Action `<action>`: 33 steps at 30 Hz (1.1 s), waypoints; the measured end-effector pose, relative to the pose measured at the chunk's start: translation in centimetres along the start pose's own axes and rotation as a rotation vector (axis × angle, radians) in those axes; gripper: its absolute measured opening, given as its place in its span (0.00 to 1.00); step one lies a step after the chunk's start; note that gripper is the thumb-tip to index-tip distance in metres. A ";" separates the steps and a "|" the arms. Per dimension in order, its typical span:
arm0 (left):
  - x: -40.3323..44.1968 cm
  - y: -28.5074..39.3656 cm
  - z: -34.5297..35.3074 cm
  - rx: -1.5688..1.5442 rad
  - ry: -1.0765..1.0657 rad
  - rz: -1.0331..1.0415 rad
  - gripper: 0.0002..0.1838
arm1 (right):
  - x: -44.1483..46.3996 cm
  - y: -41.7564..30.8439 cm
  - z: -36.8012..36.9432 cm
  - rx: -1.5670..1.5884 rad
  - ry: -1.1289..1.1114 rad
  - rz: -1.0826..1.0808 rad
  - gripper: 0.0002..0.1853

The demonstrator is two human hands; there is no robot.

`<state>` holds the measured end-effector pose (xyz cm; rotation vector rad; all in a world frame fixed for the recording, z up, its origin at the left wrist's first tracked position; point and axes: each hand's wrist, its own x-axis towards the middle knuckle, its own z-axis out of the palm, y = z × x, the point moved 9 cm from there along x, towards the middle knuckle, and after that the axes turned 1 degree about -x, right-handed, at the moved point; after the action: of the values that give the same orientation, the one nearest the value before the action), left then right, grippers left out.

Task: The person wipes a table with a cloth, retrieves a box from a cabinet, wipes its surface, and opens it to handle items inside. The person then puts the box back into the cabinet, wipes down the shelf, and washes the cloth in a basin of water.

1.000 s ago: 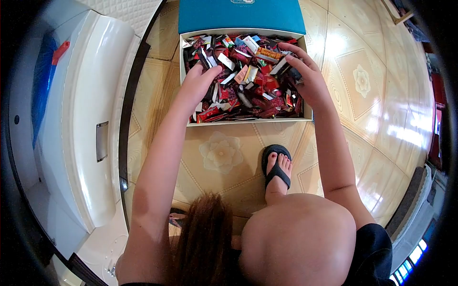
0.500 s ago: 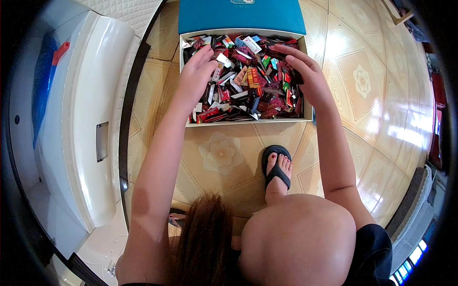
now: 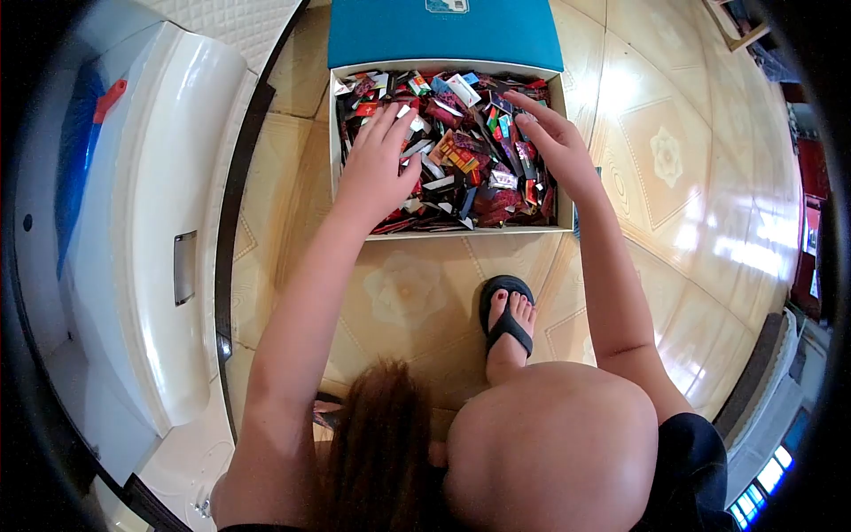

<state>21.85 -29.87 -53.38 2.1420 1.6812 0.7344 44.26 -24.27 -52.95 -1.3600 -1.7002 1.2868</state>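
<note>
A box [image 3: 335,146] with a pale rim and a raised teal lid [image 3: 443,37] is full of small packets and cards [image 3: 461,155] in red, black, white and other colours. Over its left part lies my left hand [image 3: 379,164], palm down, fingers spread on the packets. My right hand [image 3: 558,146] is at the right side, its fingers apart and reaching in over the pile. Neither hand shows anything gripped. The packets right under both palms are hidden.
Patterned floor tiles [image 3: 660,168] surround the box. A white glossy panel [image 3: 164,222] stands at the left, with a blue item [image 3: 80,168] beyond it. A foot in a black sandal [image 3: 508,315] is below the box. Grey cushioning [image 3: 762,399] lies at the lower right.
My left hand has moved right and slightly down, with its fingers spread wider. My right hand has shifted a little left. Packets in the middle have been turned and shifted. The view has moved slightly.
</note>
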 end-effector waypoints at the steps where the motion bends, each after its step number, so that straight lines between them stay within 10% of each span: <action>1: -0.1 -0.5 0.1 0.001 0.012 -0.021 0.29 | 0.0 0.3 0.1 0.016 0.000 0.020 0.22; 9: 0.9 -2.7 -3.7 -0.199 0.189 -0.025 0.08 | 1.3 1.1 -1.8 -0.170 0.170 -0.005 0.23; 17: -0.4 -8.3 -5.7 -0.300 0.268 -0.277 0.10 | 7.3 4.0 -12.2 -0.369 0.607 -0.059 0.29; 23: -1.3 -11.5 -7.6 -0.418 0.338 -0.414 0.12 | 11.0 10.5 -11.2 0.354 0.410 0.359 0.36; 33: -2.8 -16.6 -11.7 -0.739 0.450 -0.694 0.12 | 13.1 11.1 -9.6 0.862 0.507 0.393 0.34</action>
<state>1.32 -29.07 -53.39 0.8577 1.7831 1.3741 52.95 -8.85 -61.42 -1.3200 -0.4351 1.4607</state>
